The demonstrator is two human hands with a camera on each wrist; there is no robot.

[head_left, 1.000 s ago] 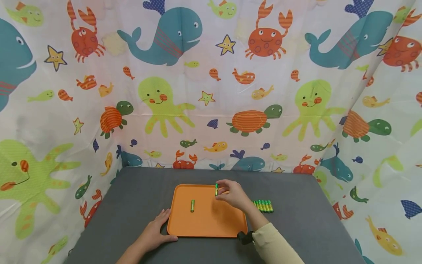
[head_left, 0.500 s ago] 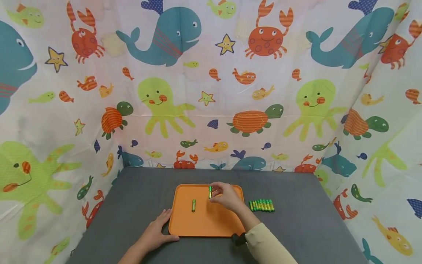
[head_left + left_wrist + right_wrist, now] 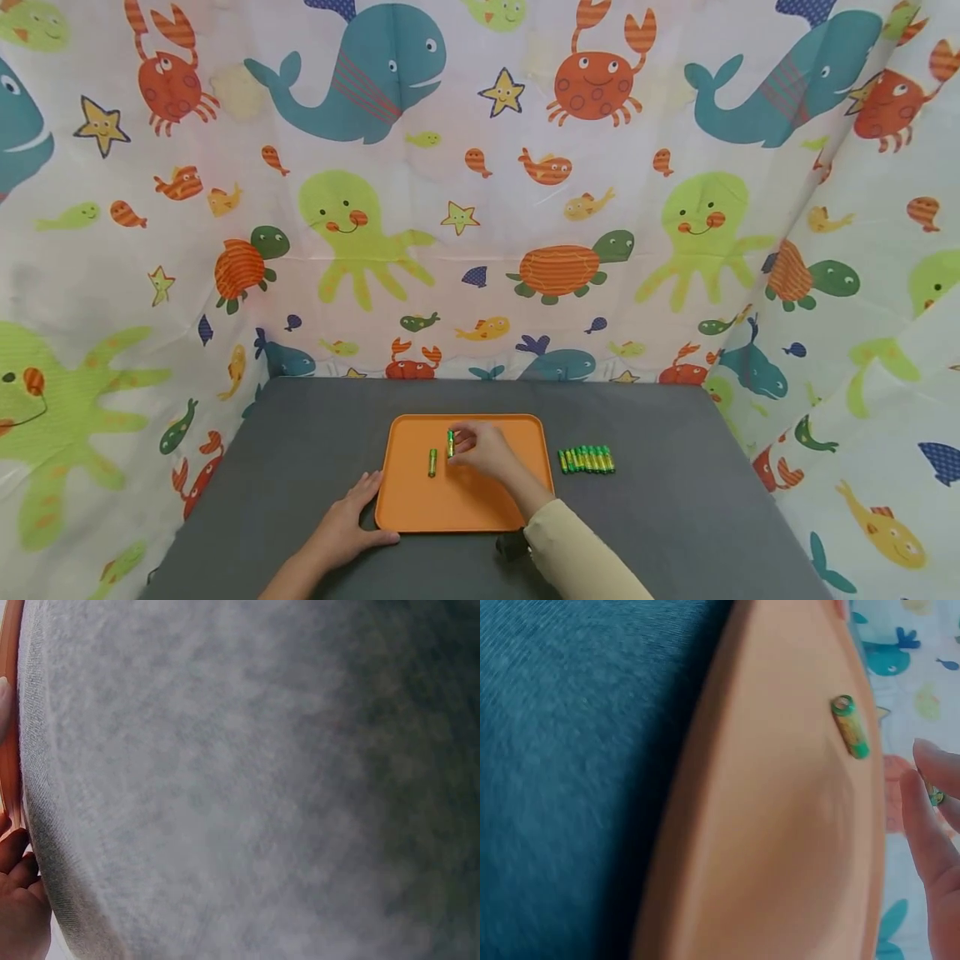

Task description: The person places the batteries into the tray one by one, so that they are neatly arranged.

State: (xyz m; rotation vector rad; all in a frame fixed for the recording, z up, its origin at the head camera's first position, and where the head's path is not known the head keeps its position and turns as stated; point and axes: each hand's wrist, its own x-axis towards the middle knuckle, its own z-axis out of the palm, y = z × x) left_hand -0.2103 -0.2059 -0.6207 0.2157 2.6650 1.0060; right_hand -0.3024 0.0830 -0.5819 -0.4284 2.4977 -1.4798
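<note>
An orange tray (image 3: pixel 420 508) lies on the grey table. On its left half rests one green and yellow battery (image 3: pixel 432 463). Just right of that one, my right hand (image 3: pixel 483 450) pinches a second battery (image 3: pixel 451 443) between thumb and fingers over the tray. In the right wrist view, the fingertips cover most of the held battery (image 3: pixel 935 796), and the lying battery (image 3: pixel 850 727) shows whole. My left hand (image 3: pixel 341 529) is spread at the tray's lower left corner, with fingers along the left side and thumb at the front edge.
Right of the tray, several matching batteries (image 3: pixel 587 460) stand side by side in a row on the grey tabletop (image 3: pixel 652 517). A sea-animal patterned curtain (image 3: pixel 480 275) encloses the table at the back and sides. A dark band (image 3: pixel 512 546) sits at my right wrist.
My right hand has carried the pinched battery leftward and slightly down, close to the lying one. My left hand stays at the tray's corner. The head view has shifted slightly.
</note>
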